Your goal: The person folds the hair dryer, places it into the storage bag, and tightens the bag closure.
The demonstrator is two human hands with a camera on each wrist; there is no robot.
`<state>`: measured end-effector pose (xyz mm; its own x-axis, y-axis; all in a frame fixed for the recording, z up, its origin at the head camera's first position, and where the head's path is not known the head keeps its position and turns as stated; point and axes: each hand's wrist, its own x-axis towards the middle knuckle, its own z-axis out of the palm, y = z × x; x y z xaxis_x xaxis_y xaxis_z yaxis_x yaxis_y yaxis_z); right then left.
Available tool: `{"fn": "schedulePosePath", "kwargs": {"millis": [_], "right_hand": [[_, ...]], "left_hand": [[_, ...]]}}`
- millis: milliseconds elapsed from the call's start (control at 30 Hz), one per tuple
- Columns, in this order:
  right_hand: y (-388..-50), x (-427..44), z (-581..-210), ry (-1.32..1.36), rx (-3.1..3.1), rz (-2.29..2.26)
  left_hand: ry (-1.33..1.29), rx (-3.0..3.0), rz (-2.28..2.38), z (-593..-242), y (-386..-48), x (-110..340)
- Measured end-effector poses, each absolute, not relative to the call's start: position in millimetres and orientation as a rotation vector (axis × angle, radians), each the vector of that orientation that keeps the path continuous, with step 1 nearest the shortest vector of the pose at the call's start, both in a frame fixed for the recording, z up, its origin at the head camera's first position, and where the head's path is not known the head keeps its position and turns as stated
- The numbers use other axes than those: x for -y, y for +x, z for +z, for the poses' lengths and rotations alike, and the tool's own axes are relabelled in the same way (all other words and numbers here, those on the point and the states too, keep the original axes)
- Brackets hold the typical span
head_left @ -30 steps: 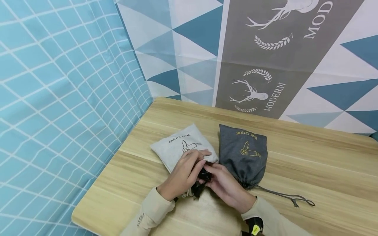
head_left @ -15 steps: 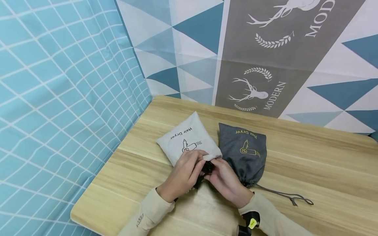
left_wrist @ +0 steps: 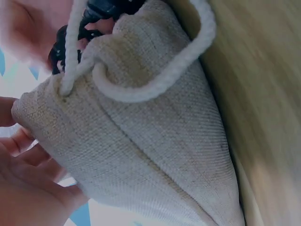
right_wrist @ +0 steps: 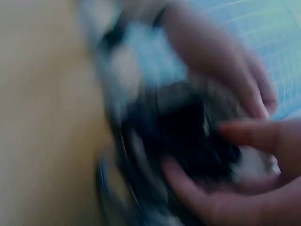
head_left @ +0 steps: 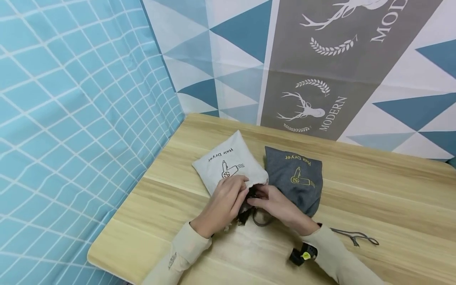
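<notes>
A light grey cloth drawstring bag (head_left: 233, 156) printed "Hair Dryer" lies on the table, its mouth towards me. My left hand (head_left: 224, 204) grips the rim of that mouth. Black, shiny plastic-looking pieces (left_wrist: 113, 8) show at the opening, their kind unclear. My right hand (head_left: 279, 202) is at the mouth, thumb and fingers on either side of the black object (right_wrist: 183, 127); the right wrist view is blurred. A thick white drawstring (left_wrist: 141, 92) loops from the bag's hem. Part of the black object is hidden by the bag and my fingers.
Close on the right lies a dark grey "Hair Dryer" bag (head_left: 293, 174), partly behind my right hand. Its cord (head_left: 356, 234) trails right. A thin dark loop (head_left: 261, 225) lies below my hands. The wooden table (head_left: 142, 221) meets patterned walls behind and left.
The light bag has slid away from me and slightly right. My right hand has turned over the bag's mouth, and the black object shows less outside it. The dark bag has stayed put.
</notes>
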<state>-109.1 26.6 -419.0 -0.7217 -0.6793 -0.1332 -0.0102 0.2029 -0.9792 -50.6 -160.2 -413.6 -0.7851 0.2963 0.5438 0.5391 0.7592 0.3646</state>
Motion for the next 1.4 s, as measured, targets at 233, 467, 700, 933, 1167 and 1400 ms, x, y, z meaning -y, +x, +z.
{"fn": "schedulePosePath", "kwargs": {"millis": [233,467,700,933,1167,1400], "right_hand": [[-111.9,-35.0,-410.8,-0.849,-2.533,-1.111],[-109.4,-33.9,-419.2,-0.727,-2.338,-1.222],[-115.8,-33.2,-419.7,-0.261,-1.734,-1.849],[-106.2,-21.6,-420.1,-0.074,-1.605,-2.135],[-96.5,-9.1,-426.3,0.030,-1.609,-2.298],[-91.5,-7.4,-428.0,0.028,-1.587,-2.345]], "left_hand": [[-0.603,2.529,-0.593,-415.7,-56.6,166.1],[-0.593,2.603,-0.439,-420.0,-52.9,177.0],[-0.581,2.529,-0.507,-414.8,-53.9,179.3],[-0.668,2.452,-0.566,-408.7,-51.0,176.2],[-0.728,2.362,-0.631,-407.5,-46.8,168.6],[-0.776,2.276,-0.726,-406.9,-44.9,164.8]]}}
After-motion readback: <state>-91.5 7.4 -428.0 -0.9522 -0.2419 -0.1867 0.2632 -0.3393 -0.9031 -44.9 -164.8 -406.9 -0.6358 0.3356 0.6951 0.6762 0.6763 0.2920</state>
